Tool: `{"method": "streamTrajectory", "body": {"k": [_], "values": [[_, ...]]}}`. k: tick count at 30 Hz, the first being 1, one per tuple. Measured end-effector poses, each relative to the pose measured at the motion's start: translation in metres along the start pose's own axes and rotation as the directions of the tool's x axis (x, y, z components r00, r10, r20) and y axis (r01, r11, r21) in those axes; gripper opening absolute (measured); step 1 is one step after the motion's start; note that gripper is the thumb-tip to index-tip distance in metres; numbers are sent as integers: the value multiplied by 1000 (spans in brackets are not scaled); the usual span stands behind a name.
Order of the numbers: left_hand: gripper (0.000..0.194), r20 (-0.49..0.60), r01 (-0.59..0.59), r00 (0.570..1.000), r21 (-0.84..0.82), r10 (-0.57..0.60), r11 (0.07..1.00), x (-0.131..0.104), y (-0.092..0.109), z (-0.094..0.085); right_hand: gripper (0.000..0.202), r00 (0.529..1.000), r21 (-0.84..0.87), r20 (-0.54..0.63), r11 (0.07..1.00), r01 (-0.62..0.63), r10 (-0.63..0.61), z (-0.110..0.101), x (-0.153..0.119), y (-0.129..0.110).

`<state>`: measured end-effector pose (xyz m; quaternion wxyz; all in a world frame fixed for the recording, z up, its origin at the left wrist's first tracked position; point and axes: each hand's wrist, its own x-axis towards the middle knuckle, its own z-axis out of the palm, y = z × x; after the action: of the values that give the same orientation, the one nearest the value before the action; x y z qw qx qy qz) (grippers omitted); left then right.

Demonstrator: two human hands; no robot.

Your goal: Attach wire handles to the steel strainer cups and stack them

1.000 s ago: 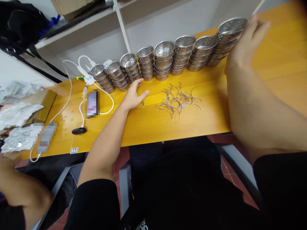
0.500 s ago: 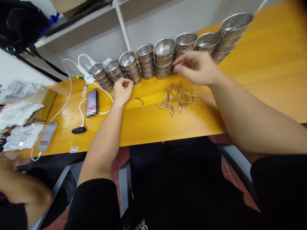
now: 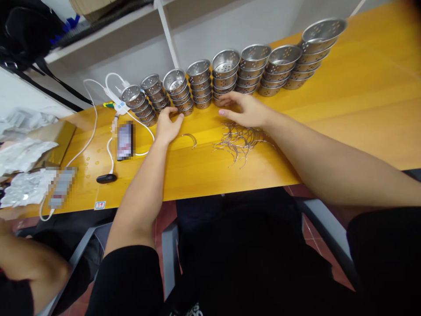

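Observation:
Several stacks of perforated metal cups (image 3: 226, 66) stand in a slanting row along the back of the table. My left hand (image 3: 169, 124) is by the foot of the third stack from the left, thumb and fingers apart, holding nothing that I can see. Beside it lie a few thin curved wires (image 3: 190, 140). My right hand (image 3: 245, 109) is open in front of the middle stacks, its thumb and fingers spread toward the left. Below that hand a tangled pile of curved wires (image 3: 243, 142) rests on the wood, partly covered by the hand and wrist.
A phone (image 3: 125, 141), white cables and a black oval device (image 3: 106, 178) lie at the left. Farther left are another phone (image 3: 64, 186), plastic bags (image 3: 28, 186) and a cardboard box (image 3: 61, 138). A person's arm (image 3: 31, 259) shows at lower left.
My right hand has moved left and slightly down, and its fingers have spread. My left thumb and fingers have parted. The second stack from the left now stands higher and more in view.

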<state>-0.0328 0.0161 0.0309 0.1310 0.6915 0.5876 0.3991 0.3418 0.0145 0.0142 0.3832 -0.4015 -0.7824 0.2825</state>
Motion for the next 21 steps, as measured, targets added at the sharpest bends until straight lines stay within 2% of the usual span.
{"method": "streamTrajectory", "body": {"k": [4,12,18,21], "values": [[26,28,23,999,19,-23,1000,1,0,-3,99,1000,1,-12,1000,-9,9,4,5,9],[30,4,78,997,77,-78,994,3,-1,-5,94,998,-90,-36,995,-46,43,3,19,32],[48,20,143,989,85,-145,986,6,-14,-4,70,990,-138,11,981,-137,140,2,42,22],[55,47,142,988,85,-146,986,7,-19,-3,56,984,-210,-9,962,-174,176,8,56,10]]}}
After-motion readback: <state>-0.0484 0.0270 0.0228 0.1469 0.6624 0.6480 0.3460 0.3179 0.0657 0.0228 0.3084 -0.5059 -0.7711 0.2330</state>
